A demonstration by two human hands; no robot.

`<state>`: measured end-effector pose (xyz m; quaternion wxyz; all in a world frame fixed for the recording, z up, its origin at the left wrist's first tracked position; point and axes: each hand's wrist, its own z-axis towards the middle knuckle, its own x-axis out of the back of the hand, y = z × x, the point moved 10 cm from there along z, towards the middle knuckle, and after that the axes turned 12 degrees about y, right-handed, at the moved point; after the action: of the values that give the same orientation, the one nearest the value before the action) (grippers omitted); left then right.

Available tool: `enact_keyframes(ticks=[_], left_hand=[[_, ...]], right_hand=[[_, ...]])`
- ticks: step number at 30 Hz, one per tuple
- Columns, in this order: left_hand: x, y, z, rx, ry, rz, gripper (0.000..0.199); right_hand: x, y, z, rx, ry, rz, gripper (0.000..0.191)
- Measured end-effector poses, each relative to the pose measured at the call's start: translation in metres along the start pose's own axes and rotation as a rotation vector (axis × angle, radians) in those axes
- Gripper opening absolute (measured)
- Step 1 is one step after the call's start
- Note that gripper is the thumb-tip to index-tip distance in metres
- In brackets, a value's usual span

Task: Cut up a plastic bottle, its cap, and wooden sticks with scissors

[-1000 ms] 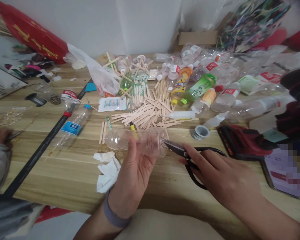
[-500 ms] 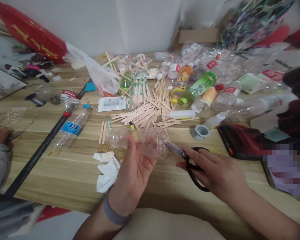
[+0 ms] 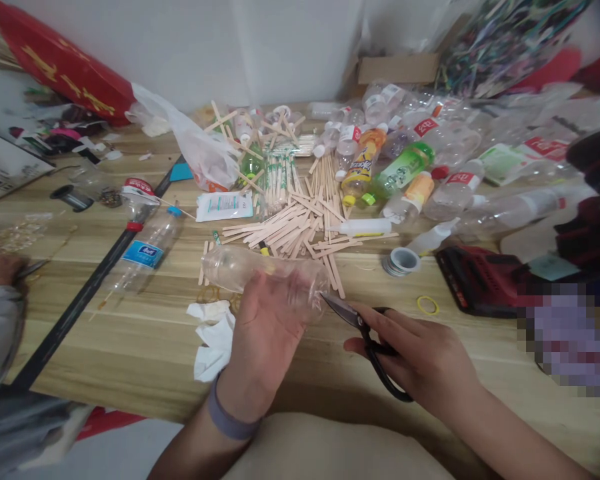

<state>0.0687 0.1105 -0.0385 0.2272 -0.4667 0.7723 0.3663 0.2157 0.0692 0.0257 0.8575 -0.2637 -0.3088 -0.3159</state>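
A clear plastic bottle [image 3: 230, 268] without a label lies sideways in my left hand [image 3: 267, 333], its base turned toward the right. My left fingers wrap behind it and show blurred through the plastic. My right hand [image 3: 425, 353] grips black-handled scissors [image 3: 380, 360] by the loops. The scissor tips touch the bottle's base; whether they have gone through it I cannot tell. Under the bottle lie rubber bands [image 3: 209, 294] and crumpled white tissue [image 3: 215, 347]. Beyond it a pile of wooden craft sticks [image 3: 285, 227] spreads over the table.
Many empty bottles [image 3: 405, 167] crowd the back right. A roll of tape [image 3: 401, 262], a yellow rubber band [image 3: 427, 305] and a red-black power tool [image 3: 470, 280] lie to the right. Leftward are a blue-labelled bottle [image 3: 145, 253] and another person's hand [image 3: 0, 267].
Both hands, with the bottle and scissors, have shifted slightly left and down. The bottle has tilted a little, and the yellow rubber band beside the scissors is now uncovered.
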Motion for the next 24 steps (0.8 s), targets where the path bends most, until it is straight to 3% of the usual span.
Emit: enact_keyframes(ticks=[5, 11, 16, 20, 24], left_hand=[[0.004, -0.004, 0.002, 0.01, 0.057, 0.071, 0.034], [0.007, -0.005, 0.003, 0.02, 0.153, 0.118, 0.042], [0.006, -0.003, 0.004, 0.002, 0.141, 0.092, 0.04], [0.007, -0.003, 0.005, -0.016, 0.119, 0.081, 0.033], [0.006, -0.002, 0.005, -0.036, 0.126, 0.068, 0.033]], right_hand=[[0.004, -0.003, -0.001, 0.062, 0.014, -0.039, 0.027], [0.0, 0.007, 0.001, -0.139, 0.018, 0.185, 0.024], [0.001, 0.014, -0.002, -0.194, 0.023, 0.061, 0.026], [0.004, 0.007, -0.002, -0.13, 0.027, -0.027, 0.04], [0.007, 0.0, -0.003, -0.087, 0.052, -0.092, 0.038]])
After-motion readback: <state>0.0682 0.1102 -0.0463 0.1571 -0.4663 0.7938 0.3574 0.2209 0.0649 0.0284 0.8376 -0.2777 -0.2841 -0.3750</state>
